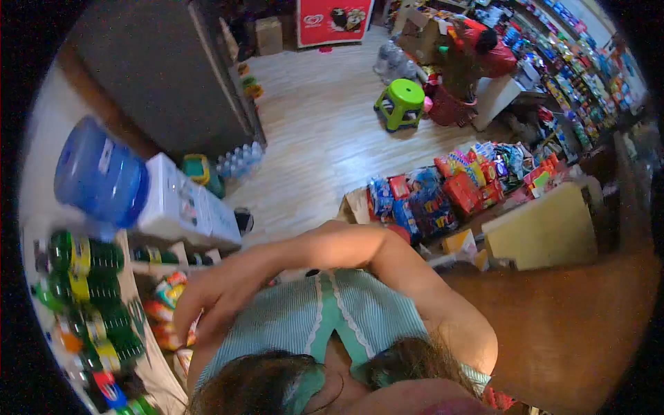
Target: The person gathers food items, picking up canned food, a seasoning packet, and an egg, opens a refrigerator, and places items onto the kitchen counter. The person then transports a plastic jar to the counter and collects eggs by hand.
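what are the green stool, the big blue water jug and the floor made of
The green stool looks like moulded plastic, fairly smooth, with a bright, even colour. The blue water jug seems to be clear, glossy plastic, as it is see-through with highlights. The floor has a pale wood-grain look and a soft sheen; it could be laminate, vinyl or printed tile.

Honestly, no text here is sharp enough to read. The red panel [346, 34] has a white heart-shaped logo [313, 19] with tiny lettering under it, way too small to make out. Same deal with the yellow labels [81, 257] on the green bottles, the pale label [106, 156] on the big blue water jug [86, 176], and the bright snack packs [463, 192].
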`<state>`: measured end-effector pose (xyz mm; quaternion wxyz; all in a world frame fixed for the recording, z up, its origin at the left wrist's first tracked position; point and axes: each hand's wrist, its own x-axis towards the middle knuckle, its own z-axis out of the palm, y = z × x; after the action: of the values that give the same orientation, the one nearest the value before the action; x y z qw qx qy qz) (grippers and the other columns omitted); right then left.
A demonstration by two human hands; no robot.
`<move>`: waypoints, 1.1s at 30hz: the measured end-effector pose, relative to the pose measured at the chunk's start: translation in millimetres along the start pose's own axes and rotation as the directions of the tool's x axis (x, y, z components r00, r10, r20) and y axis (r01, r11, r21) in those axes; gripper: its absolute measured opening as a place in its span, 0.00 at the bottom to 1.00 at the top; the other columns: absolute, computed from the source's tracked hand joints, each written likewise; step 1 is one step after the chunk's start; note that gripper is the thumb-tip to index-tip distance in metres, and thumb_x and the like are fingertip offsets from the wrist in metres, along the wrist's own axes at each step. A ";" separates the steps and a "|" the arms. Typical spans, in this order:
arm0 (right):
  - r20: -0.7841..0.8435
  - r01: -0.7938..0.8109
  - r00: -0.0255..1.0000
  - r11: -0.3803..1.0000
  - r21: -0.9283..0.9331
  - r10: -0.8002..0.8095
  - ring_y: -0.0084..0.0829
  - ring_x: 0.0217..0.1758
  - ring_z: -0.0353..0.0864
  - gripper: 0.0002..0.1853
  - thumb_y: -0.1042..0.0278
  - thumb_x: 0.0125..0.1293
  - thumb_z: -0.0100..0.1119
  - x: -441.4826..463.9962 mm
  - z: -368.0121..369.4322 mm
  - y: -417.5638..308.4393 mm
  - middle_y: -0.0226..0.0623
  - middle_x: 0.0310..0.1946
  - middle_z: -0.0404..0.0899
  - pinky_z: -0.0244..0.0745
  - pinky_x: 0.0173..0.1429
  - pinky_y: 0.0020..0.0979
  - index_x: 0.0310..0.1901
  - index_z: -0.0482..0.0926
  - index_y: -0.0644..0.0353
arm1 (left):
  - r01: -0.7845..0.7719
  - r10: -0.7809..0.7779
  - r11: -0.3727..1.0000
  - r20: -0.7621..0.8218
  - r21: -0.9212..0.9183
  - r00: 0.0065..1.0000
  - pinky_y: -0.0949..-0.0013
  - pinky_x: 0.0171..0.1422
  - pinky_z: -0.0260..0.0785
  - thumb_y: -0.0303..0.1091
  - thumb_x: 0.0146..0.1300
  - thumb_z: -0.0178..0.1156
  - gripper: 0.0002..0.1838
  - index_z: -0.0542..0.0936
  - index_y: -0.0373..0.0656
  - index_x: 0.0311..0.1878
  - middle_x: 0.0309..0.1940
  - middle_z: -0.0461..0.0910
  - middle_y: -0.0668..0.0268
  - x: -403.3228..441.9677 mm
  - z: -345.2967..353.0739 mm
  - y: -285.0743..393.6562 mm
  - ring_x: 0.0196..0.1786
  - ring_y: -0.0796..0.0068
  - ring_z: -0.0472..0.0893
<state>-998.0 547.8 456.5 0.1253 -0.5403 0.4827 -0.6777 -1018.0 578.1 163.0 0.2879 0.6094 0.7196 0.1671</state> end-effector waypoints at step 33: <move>-0.463 0.016 0.799 0.783 -0.622 -0.384 0.47 0.51 0.76 0.21 0.78 0.51 0.65 -224.4 -624.7 -107.2 0.48 0.43 0.78 0.71 0.54 0.40 0.49 0.76 0.66 | -0.485 0.285 0.863 0.657 0.141 0.698 0.54 0.48 0.71 0.32 0.49 0.62 0.17 0.79 0.43 0.45 0.38 0.82 0.57 606.6 -334.7 -309.5 0.44 0.58 0.81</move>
<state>-1407.0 1081.1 435.1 -0.2743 -0.3757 0.6197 -0.6321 -1521.9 1143.1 112.8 0.3669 0.8048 0.4565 -0.0964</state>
